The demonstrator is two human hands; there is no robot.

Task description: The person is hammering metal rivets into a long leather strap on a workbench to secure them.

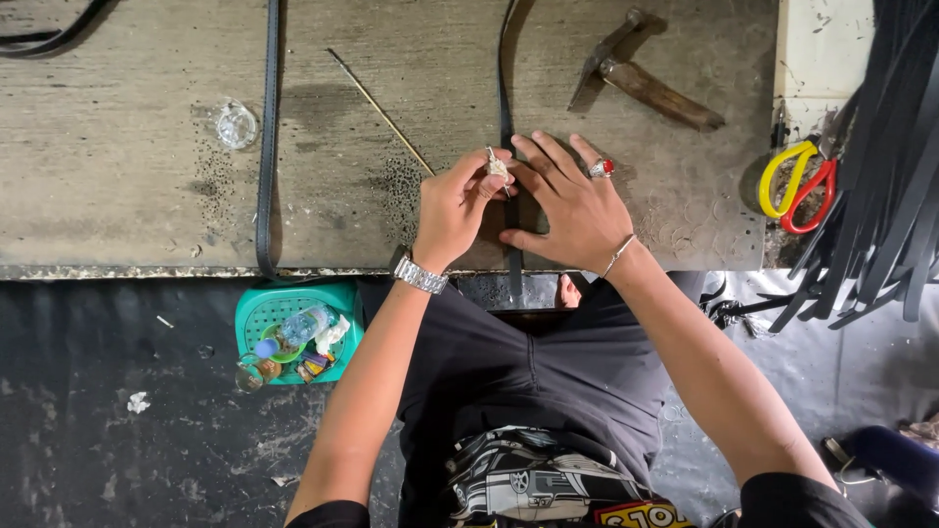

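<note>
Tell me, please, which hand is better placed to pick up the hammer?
Probably the right hand: it lies flat on the black strap, nearer the hammer at upper right. The left hand already pinches a small metal piece.

Hammer point(646, 83), yellow-red scissors point(797, 186), green basket point(279, 313), thin stick point(381, 112) on workboard point(117, 166).

Worn wooden board point(117, 147), pitted and stained, on dark floor point(108, 430). On board: hammer point(641, 78) at 1 o'clock, scissors point(797, 186) at 3 o'clock edge, strap point(507, 108) running 12 to 6 through centre, second strap point(268, 137) at 10 o'clock, thin stick point(381, 112) at 11, small glass lid point(236, 125) at 10. On floor: green basket point(262, 313) at 7, bundle of straps point(880, 196) at 3.
</note>
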